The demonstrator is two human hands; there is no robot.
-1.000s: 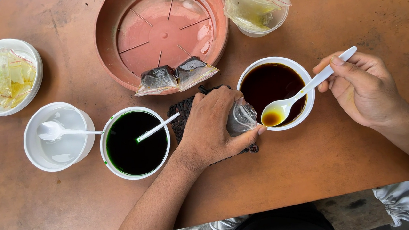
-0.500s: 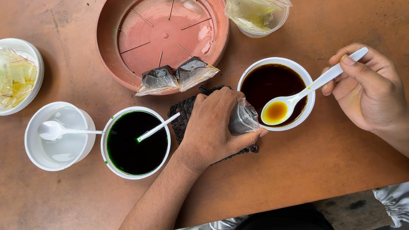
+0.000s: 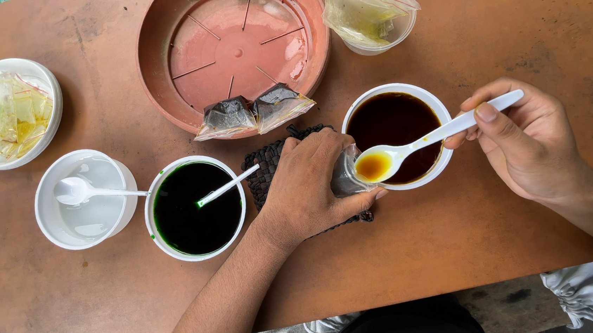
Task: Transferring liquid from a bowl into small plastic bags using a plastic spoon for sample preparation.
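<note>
Nearest the bench [image 3: 458, 245] edge, the left hand [image 3: 309, 187] rests on a dark woven mat [image 3: 269, 172], its fingers [image 3: 323, 147] closed around a small clear bag [image 3: 345, 177] held with its mouth toward the brown bowl [image 3: 394, 109]. Just right of that bowl the right hand [image 3: 524, 141] pinches the handle of a white spoon [image 3: 421, 142], whose head, carrying amber liquid, hovers over the bowl's near rim right beside the bag. The step in hand looks like spooning brown liquid into the bag; the next move would call for a steady tilt of the spoon over the bag's mouth. Left of the brown bowl stand a bowl of green liquid [image 3: 196, 208] and a white tub [image 3: 86, 198]. Beyond it, two filled bags [image 3: 253, 111] lie in a terracotta saucer [image 3: 161, 64].
</note>
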